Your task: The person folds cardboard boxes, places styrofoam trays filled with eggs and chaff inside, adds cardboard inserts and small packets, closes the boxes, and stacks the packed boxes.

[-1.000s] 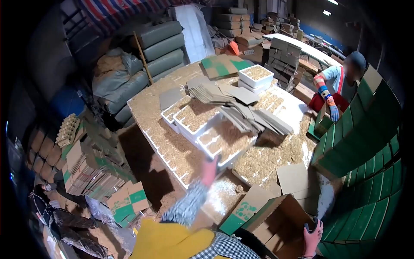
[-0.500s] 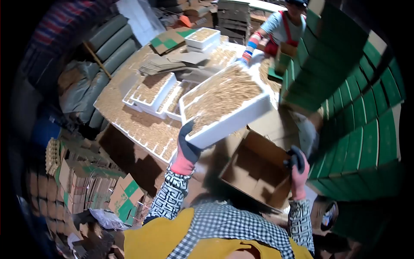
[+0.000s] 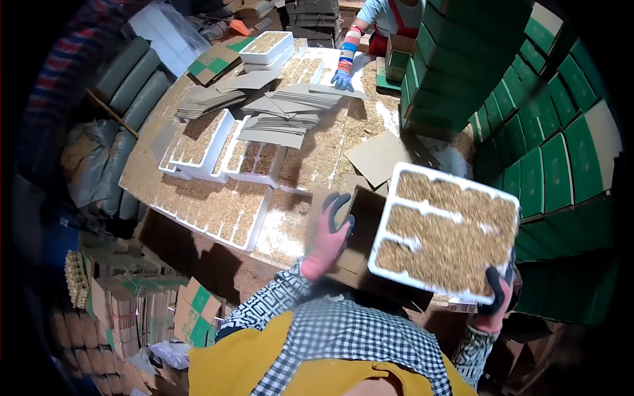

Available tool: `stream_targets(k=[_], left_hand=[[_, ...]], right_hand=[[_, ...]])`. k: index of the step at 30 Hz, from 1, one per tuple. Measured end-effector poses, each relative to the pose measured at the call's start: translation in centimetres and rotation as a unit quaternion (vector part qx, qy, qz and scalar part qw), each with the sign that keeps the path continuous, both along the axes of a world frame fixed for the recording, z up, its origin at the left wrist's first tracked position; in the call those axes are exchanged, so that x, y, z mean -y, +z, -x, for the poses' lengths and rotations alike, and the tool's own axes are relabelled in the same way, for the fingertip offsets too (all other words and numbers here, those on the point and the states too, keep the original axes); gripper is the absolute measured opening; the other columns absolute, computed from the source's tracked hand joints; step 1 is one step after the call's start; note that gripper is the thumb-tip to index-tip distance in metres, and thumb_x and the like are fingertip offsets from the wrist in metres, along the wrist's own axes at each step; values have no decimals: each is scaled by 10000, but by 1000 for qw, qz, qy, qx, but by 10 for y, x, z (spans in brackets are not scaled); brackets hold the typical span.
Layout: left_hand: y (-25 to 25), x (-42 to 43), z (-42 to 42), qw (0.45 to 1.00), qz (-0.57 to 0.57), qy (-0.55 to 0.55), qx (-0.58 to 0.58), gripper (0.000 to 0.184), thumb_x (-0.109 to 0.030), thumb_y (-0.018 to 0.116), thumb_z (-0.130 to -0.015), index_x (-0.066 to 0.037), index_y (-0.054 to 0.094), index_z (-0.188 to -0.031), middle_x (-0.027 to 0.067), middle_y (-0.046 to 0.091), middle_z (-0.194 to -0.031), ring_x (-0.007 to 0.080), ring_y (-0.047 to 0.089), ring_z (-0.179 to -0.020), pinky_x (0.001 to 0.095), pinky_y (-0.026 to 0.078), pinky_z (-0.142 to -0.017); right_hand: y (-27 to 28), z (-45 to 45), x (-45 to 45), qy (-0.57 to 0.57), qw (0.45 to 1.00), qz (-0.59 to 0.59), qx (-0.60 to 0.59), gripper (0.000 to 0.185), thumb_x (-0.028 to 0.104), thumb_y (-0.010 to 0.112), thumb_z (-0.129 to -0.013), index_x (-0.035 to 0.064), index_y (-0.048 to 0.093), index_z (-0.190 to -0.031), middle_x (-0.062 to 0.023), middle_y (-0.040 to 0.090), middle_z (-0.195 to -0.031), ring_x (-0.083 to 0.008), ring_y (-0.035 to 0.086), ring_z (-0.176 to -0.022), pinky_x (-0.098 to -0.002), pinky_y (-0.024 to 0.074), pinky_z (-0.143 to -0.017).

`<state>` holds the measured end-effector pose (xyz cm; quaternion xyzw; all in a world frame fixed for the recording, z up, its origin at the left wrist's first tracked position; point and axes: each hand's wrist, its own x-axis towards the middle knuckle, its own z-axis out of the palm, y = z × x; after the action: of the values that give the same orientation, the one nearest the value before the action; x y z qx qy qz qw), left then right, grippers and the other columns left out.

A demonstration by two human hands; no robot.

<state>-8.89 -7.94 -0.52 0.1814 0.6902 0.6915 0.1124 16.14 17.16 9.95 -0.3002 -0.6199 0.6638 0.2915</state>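
Note:
A white foam tray (image 3: 446, 231) full of brown chaff-like filling is tilted over the right part of an open cardboard box (image 3: 360, 244). My right hand (image 3: 495, 300), in a pink and dark-grey glove, grips the tray's lower right corner. My left hand (image 3: 328, 237), gloved the same way, is at the box's left side with its fingers spread and nothing in them. Whether it touches the box flap I cannot tell. The tray hides much of the box.
Several filled foam trays (image 3: 264, 49) and grey cardboard sheets (image 3: 284, 109) lie on the chaff-covered table (image 3: 264, 228). Across it, a co-worker's gloved hand (image 3: 342, 80) rests on a sheet. Green boxes (image 3: 456, 59) are stacked at right, flattened cartons (image 3: 142, 303) at lower left.
The filled tray has swung from my left hand on the left to my right hand on the right, over the box. My left hand has let go. The co-worker's hand now presses a sheet.

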Motion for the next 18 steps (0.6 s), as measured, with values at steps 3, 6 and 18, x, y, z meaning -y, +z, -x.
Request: stream_targets(k=[3, 6, 18], left_hand=[[-11, -11, -8, 983, -92, 124, 104, 399, -65, 652, -861, 7, 529, -1234, 80, 577, -1167, 147, 531, -1073, 266, 436, -932], [-8, -10, -5, 985, -142, 47, 81, 252, -75, 555, -914, 20, 580, -1146, 68, 617, -1045, 157, 580, -970, 284, 470, -893], [-142, -165, 247, 774, 495, -128, -372, 871, -625, 674, -711, 20, 477, -1263, 254, 489, -1277, 377, 477, -1197, 472, 384, -1008]], right_hand=[[7, -18, 18, -14, 998, -19, 55, 699, 87, 538, -802, 4, 291, -1451, -103, 620, -877, -134, 554, -640, -246, 440, -590], [7, 7, 35, -5, 991, 102, 81, 784, 28, 590, -762, 63, 278, -1480, -82, 607, -846, -107, 525, -571, -232, 422, -522], [-91, 75, 64, 14, 900, -322, 293, 667, 234, 694, -795, -10, 432, -1358, -246, 531, -1275, -364, 507, -1199, -413, 405, -1013]])
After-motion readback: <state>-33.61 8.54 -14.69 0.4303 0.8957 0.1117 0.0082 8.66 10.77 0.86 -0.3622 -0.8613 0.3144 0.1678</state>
